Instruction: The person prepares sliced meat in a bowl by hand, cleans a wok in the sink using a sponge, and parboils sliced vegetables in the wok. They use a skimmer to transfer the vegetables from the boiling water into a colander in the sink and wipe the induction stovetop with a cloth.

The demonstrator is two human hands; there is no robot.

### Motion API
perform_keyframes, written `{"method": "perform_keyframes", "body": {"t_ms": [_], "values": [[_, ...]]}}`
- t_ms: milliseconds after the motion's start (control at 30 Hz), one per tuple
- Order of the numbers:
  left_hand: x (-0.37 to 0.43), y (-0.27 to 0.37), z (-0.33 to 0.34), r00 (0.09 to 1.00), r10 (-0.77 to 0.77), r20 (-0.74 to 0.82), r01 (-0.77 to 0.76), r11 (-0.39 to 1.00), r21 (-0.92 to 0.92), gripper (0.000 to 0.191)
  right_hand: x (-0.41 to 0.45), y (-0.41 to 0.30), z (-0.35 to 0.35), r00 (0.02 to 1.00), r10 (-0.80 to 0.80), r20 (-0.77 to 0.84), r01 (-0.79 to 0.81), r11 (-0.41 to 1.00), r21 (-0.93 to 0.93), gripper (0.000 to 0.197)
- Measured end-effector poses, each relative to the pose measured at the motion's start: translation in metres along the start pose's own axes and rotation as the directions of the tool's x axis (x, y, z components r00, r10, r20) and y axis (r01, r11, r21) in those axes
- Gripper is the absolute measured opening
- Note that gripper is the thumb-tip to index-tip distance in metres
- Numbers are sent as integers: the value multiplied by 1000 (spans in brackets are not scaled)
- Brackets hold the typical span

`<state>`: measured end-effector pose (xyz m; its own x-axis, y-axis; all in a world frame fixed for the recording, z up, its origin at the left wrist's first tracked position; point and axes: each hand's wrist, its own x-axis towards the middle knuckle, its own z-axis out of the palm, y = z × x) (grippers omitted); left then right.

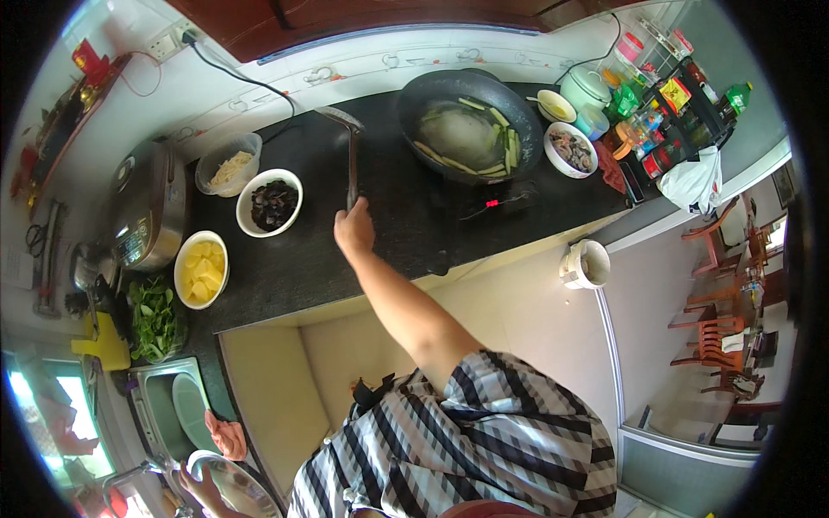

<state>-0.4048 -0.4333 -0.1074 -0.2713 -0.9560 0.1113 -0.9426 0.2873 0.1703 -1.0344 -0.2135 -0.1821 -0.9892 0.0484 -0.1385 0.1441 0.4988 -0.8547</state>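
Note:
My right hand (355, 230) grips the handle of a metal wok spatula (352, 162) above the black countertop. The spatula's head points to the wall, left of the wok. A dark wok (414, 103) stands on an induction cooker (499, 197) with red lights lit; it holds cloudy liquid and green vegetable strips (510, 147). At the lower left my left hand (202, 489) is over a shiny metal basin (243, 482) beside the faucet (129, 471). Its fingers look spread; whether they grip anything is unclear.
Left are bowls of black fungus (275, 204), yellow slices (202, 272) and pale shreds (230, 169), a rice cooker (152, 204), leafy greens (155, 317) and a sink (155, 401). Right are a meat bowl (571, 152), condiment bottles (647, 123) and a floor bucket (585, 264).

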Motion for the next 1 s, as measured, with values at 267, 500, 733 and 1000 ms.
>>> {"method": "perform_keyframes", "body": {"t_ms": [267,500,733,1000], "values": [[8,263,53,929,366,60,-307,849,-431,46,-104,-55,-159,797,-273,539,-395,439,807,33],[-33,395,63,681,731,32,-622,602,-501,45,8,-1,-332,953,-57,297,-143,780,609,31],[-59,423,85,638,755,153,-573,598,-561,40,141,76,-429,983,-102,151,133,969,-209,14],[-35,438,96,620,765,174,-565,589,-577,40,123,70,-435,964,125,235,-69,971,-231,18]]}}
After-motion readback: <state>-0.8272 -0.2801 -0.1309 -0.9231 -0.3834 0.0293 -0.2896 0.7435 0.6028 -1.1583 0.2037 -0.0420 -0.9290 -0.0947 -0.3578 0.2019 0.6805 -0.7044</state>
